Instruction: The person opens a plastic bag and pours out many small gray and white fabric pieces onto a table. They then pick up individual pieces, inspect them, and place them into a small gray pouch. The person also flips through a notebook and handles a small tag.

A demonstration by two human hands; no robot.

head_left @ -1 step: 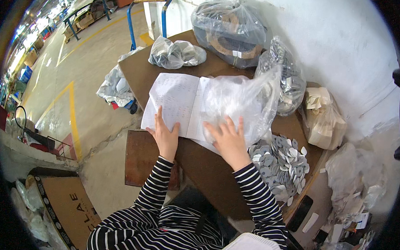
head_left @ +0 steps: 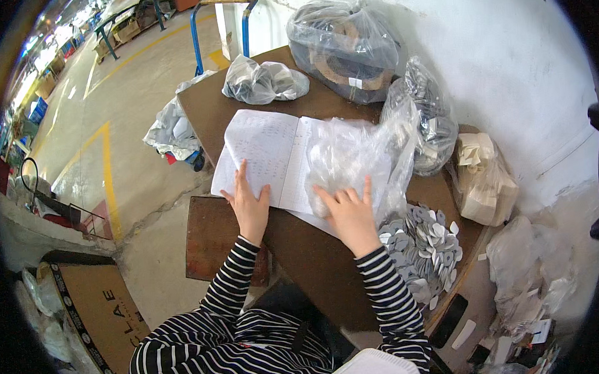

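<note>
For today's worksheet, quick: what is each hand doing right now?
Left hand: open, flat on the open notebook.
Right hand: open, fingers spread, pressing the clear plastic bag.

We see a factory or warehouse work floor. A bare concrete floor point(head_left: 112, 121) carries painted yellow lines point(head_left: 106, 174), and blue metal frames point(head_left: 224, 18) stand along the aisle. Against a rough white wall point(head_left: 506, 67), a brown counter point(head_left: 302, 253) holds a heap of small grey discs point(head_left: 420, 249), clear plastic bags of parts point(head_left: 347, 40) and an open ledger point(head_left: 265, 148). A cardboard carton point(head_left: 93, 313) lies nearby.
</note>
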